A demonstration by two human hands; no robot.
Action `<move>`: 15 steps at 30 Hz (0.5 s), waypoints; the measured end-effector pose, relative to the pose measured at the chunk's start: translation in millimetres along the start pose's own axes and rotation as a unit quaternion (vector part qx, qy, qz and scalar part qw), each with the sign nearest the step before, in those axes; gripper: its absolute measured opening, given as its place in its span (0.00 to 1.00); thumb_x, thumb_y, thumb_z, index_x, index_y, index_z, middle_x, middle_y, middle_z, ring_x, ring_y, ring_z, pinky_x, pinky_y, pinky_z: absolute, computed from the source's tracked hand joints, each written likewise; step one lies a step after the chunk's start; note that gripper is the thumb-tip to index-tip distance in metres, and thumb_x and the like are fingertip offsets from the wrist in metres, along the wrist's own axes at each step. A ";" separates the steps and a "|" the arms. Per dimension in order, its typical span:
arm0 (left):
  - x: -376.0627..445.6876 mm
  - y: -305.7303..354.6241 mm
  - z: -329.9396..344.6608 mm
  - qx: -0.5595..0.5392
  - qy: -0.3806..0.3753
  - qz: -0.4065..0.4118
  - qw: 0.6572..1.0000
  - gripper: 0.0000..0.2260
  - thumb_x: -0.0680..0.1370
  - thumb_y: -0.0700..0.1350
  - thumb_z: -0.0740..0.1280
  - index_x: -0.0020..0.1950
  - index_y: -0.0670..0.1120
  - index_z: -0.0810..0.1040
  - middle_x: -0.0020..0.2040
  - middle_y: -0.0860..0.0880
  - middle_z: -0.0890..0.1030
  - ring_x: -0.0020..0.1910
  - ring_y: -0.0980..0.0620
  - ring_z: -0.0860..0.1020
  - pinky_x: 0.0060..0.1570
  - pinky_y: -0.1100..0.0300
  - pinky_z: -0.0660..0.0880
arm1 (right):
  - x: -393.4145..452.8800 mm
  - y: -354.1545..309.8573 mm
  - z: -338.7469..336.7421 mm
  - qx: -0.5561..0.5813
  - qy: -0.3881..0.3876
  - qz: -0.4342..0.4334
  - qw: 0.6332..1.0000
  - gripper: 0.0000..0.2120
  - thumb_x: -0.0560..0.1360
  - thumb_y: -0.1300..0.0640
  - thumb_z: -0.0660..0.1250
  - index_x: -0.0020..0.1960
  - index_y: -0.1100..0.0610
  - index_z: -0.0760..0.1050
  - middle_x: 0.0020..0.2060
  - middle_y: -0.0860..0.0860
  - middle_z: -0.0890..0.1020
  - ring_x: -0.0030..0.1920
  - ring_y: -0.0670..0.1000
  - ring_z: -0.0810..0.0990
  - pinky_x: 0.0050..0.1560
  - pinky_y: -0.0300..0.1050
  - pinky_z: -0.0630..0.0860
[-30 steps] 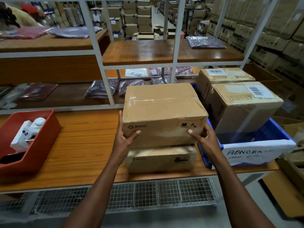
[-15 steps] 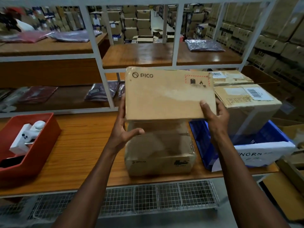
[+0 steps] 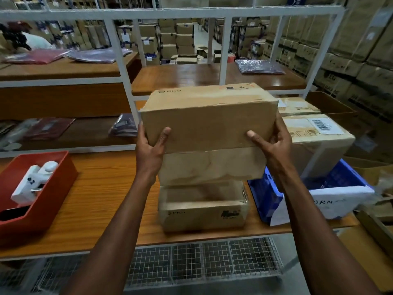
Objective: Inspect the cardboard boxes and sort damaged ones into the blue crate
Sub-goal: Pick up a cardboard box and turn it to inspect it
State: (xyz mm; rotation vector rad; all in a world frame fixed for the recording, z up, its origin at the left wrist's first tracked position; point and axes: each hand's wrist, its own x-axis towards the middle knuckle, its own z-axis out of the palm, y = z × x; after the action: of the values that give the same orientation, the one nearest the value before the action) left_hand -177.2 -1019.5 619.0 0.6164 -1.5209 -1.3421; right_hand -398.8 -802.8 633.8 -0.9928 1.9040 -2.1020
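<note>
left hand (image 3: 150, 149): bare, no glove, ring or watch | right hand (image 3: 273, 145): bare likewise | forearms: bare, no sleeve down to frame edge

— What stands around us?
— A white metal shelving frame (image 3: 119, 67) with orange-brown wooden shelves (image 3: 102, 188), a wire-mesh rack (image 3: 202, 260) beneath.
— Behind?
— Dim aisles of stacked brown cartons (image 3: 361, 50), blurry, I think.

Upper PICO box (image 3: 209, 122): brown cardboard, held in air, tilted, creased along top edge; left hand (image 3: 148, 152) and right hand (image 3: 274, 145) grip its ends. Lower PICO box (image 3: 203, 206) flat on bench (image 3: 102, 199), directly beneath. Blue crate (image 3: 344, 184) just right of it, holding two labelled cardboard boxes (image 3: 316, 137), white handwritten sheet on front
</note>
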 end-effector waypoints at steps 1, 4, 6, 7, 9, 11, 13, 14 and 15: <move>0.1 1.1 0.3 -0.006 0.001 -0.008 1.000 0.37 0.75 0.63 0.76 0.79 0.53 0.66 0.69 0.54 0.80 0.66 0.56 0.80 0.64 0.49 0.81 | -0.8 -1.3 -0.4 -0.008 -0.007 -0.003 1.000 0.41 0.75 0.54 0.79 0.82 0.44 0.62 0.74 0.48 0.73 0.69 0.44 0.76 0.66 0.46 0.80; -0.8 -0.3 -3.4 -0.008 -0.025 -0.028 0.999 0.38 0.74 0.61 0.78 0.79 0.52 0.66 0.69 0.51 0.80 0.66 0.54 0.81 0.65 0.47 0.80 | -0.6 0.1 -3.0 -0.031 0.005 -0.014 0.999 0.42 0.75 0.53 0.78 0.82 0.43 0.61 0.75 0.48 0.71 0.71 0.49 0.75 0.67 0.55 0.80; -2.7 -2.4 -7.5 0.008 -0.053 -0.028 0.998 0.39 0.72 0.60 0.77 0.79 0.52 0.67 0.70 0.50 0.80 0.66 0.52 0.81 0.64 0.48 0.81 | 0.5 2.6 -6.4 -0.035 0.017 -0.008 0.999 0.41 0.74 0.48 0.79 0.81 0.40 0.62 0.75 0.46 0.72 0.72 0.51 0.74 0.68 0.60 0.79; -3.9 -3.6 -9.3 0.015 -0.060 -0.026 0.998 0.39 0.72 0.60 0.77 0.80 0.52 0.67 0.70 0.50 0.80 0.67 0.52 0.81 0.64 0.48 0.81 | 0.4 4.5 -7.7 -0.035 0.020 -0.001 0.999 0.42 0.73 0.46 0.79 0.81 0.39 0.62 0.74 0.46 0.72 0.72 0.51 0.74 0.67 0.60 0.79; -6.8 -5.4 -11.6 0.019 -0.067 -0.026 0.997 0.39 0.73 0.58 0.77 0.81 0.53 0.67 0.70 0.50 0.80 0.67 0.52 0.80 0.64 0.47 0.81 | -0.5 6.2 -8.5 -0.035 0.023 0.007 0.999 0.42 0.72 0.45 0.79 0.81 0.39 0.63 0.74 0.46 0.73 0.71 0.51 0.75 0.66 0.60 0.80; -10.5 -7.0 -13.5 0.019 -0.078 -0.027 0.996 0.38 0.74 0.55 0.77 0.81 0.53 0.66 0.71 0.51 0.80 0.67 0.52 0.80 0.65 0.46 0.80 | -0.6 8.0 -8.3 -0.033 0.031 0.001 0.999 0.40 0.73 0.46 0.79 0.80 0.42 0.64 0.73 0.47 0.74 0.70 0.51 0.76 0.66 0.59 0.80; -14.4 -7.5 -15.3 0.015 -0.098 -0.028 0.995 0.39 0.75 0.52 0.78 0.82 0.54 0.65 0.71 0.51 0.79 0.68 0.52 0.80 0.64 0.47 0.81 | 2.2 10.5 -8.3 -0.033 0.047 0.001 0.998 0.36 0.75 0.49 0.78 0.79 0.47 0.67 0.71 0.48 0.76 0.69 0.51 0.77 0.66 0.58 0.80; -15.8 -7.8 -15.8 0.016 -0.106 -0.028 0.994 0.39 0.75 0.52 0.78 0.83 0.55 0.65 0.71 0.52 0.79 0.68 0.51 0.80 0.64 0.47 0.81 | 3.5 10.6 -8.4 -0.033 0.052 0.004 0.998 0.34 0.76 0.50 0.78 0.78 0.48 0.68 0.70 0.49 0.77 0.68 0.51 0.78 0.65 0.57 0.81; -16.7 -7.8 -16.3 0.020 -0.110 -0.026 0.993 0.39 0.75 0.51 0.78 0.83 0.55 0.64 0.72 0.52 0.79 0.68 0.51 0.80 0.64 0.46 0.80 | 4.6 11.0 -8.7 -0.033 0.053 0.009 0.998 0.34 0.76 0.51 0.77 0.78 0.49 0.68 0.70 0.50 0.78 0.67 0.52 0.79 0.64 0.55 0.82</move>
State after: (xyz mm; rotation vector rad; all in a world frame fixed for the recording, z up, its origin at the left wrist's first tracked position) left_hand -157.9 -1014.4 604.8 0.5498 -1.7223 -1.4601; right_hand -410.6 -800.0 625.5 -0.8895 2.0368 -2.1346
